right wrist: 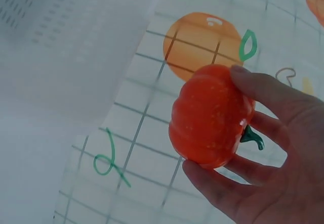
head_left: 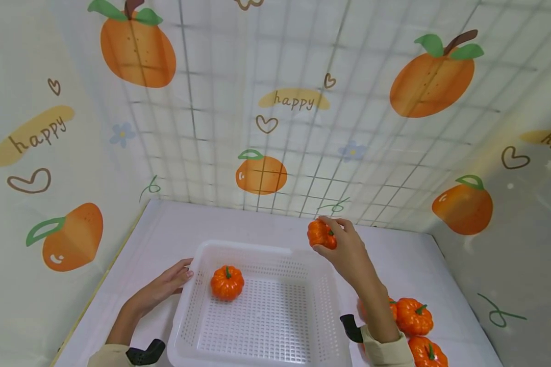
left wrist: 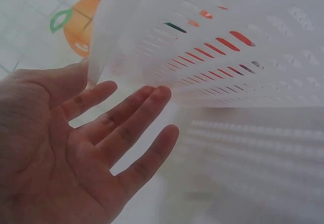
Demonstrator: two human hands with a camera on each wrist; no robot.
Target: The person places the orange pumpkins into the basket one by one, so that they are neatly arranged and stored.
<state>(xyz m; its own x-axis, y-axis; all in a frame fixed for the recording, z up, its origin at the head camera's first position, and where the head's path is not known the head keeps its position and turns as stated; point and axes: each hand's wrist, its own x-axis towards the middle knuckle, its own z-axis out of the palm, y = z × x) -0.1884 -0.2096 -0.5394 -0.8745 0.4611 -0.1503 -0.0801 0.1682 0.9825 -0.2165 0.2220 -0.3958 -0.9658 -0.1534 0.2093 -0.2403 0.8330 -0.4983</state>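
Note:
A white perforated basket (head_left: 257, 250) stands on the white table, with one small orange pumpkin (head_left: 227, 283) lying inside near its left wall. My right hand (head_left: 344, 247) holds a second orange pumpkin (head_left: 321, 234) in its fingertips above the basket's far right corner; the right wrist view shows the pumpkin (right wrist: 210, 115) pinched between thumb and fingers (right wrist: 268, 95). With straight fingers, my left hand (head_left: 165, 285) touches the basket's left outer wall. In the left wrist view the left hand (left wrist: 101, 138) lies open beside the slotted basket wall (left wrist: 212, 57).
Several more orange pumpkins (head_left: 413, 316) lie on the table to the right of the basket, partly behind my right forearm. Walls printed with oranges and the word "happy" enclose the table at the back and on both sides.

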